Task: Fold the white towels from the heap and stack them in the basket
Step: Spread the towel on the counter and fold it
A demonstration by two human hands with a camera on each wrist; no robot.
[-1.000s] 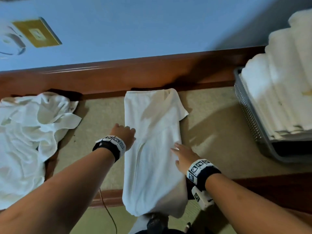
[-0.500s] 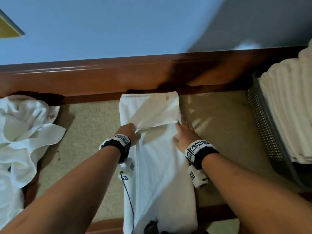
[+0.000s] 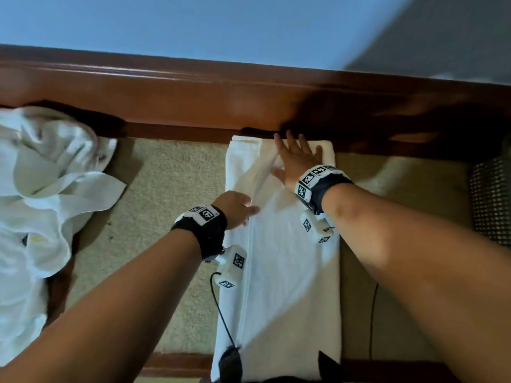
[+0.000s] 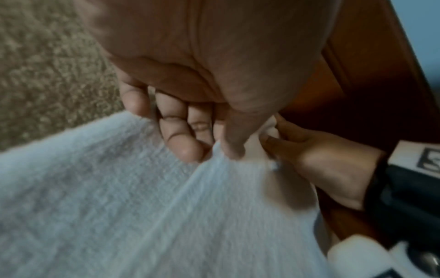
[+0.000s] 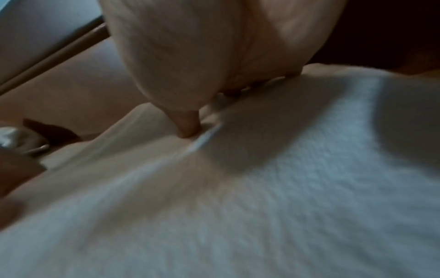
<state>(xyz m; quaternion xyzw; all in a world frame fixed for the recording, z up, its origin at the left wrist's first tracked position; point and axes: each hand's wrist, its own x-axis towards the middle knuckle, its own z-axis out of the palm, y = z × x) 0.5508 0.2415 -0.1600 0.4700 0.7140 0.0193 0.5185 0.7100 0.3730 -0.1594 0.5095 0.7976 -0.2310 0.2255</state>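
Head view: wristbands carry black-and-white square markers, no readable words. Right hand [image 3: 297, 158] lies flat, fingers spread, pressing the far end of a long folded white towel [image 3: 279, 266]. Left hand [image 3: 235, 208] pinches the towel's left edge. Towel heap [image 3: 41, 189] lies left, basket [image 3: 490, 197] right.

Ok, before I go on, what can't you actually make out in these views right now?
- Basket: head view, cut off by the right edge; its contents don't show.
- Near end of the towel: head view, cut off by the bottom edge and a dark shape.
- Right hand fingertips: right wrist view, hidden by the palm and blurred.
- Left hand grip: left wrist view is blurred; pinching or only pressing is unclear.
- Heap: cut off by the left edge.
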